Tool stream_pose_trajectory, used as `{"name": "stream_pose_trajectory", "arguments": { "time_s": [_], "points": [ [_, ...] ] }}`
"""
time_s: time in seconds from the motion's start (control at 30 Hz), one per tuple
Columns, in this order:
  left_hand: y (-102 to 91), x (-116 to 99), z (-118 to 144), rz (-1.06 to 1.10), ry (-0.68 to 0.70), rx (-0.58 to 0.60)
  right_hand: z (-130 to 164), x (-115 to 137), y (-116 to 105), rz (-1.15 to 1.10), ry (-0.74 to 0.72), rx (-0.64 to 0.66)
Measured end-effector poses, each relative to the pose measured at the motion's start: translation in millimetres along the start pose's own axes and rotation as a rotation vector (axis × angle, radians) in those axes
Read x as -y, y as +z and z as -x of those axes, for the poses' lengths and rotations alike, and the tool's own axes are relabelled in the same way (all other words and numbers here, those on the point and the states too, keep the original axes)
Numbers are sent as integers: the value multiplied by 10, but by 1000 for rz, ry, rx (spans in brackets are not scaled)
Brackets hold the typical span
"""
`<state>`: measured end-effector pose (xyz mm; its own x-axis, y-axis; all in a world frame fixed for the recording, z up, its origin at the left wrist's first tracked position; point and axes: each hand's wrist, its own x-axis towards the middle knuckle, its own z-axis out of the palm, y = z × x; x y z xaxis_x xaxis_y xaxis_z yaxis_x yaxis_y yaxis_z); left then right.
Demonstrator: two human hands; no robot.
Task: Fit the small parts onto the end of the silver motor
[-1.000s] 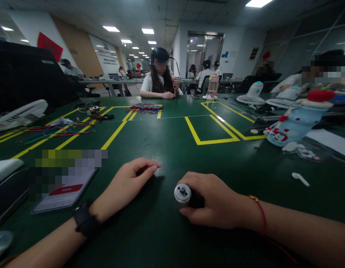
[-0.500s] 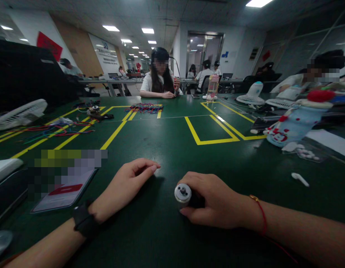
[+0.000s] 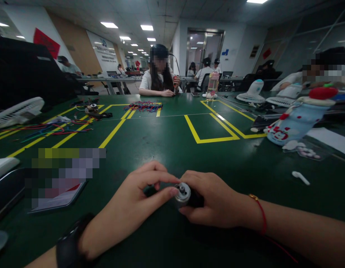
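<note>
Green table point(image 3: 167, 149), both hands now meeting at the small motor.

Silver-capped and dark-bodied, the small motor point(image 3: 183, 193) lies on its side on the table, gripped by the right hand point(image 3: 217, 204), whose fingers are wrapped closed round the dark body with the metal end and its stub shaft poking out leftward. The left hand point(image 3: 133, 208), which lay flat on the table well left of the motor a moment ago, has slid across: thumb and forefinger are narrowed to a pinch, tips touching the silver end cap, so work on the shaft end seems to be starting. A white earbud point(image 3: 300, 178) lies well right of the motor.
</note>
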<state>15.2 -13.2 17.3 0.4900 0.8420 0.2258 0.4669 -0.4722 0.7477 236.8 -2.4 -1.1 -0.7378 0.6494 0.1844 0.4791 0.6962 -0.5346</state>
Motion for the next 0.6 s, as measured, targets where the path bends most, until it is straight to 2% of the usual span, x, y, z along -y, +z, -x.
{"name": "stream_pose_trajectory", "arguments": {
  "time_s": [0.17, 0.3, 0.37, 0.5, 0.6],
  "points": [
    [75, -98, -29, 55, -12, -17, -11, -8, 14, 3, 3, 8],
    [-9, -76, -26, 118, -60, -90, -10, 8, 7, 5, 12, -3],
    [-74, -2, -13, 110, -73, -87, -4, 22, -5, -6, 9, -4],
    [-125, 209, 3, -30, -35, 144, 4, 41, -23, -24, 24, 6],
    [-89, 309, 6, -159, 42, 233, 0, 41, -21, -30, 33, 3]
  ]
}}
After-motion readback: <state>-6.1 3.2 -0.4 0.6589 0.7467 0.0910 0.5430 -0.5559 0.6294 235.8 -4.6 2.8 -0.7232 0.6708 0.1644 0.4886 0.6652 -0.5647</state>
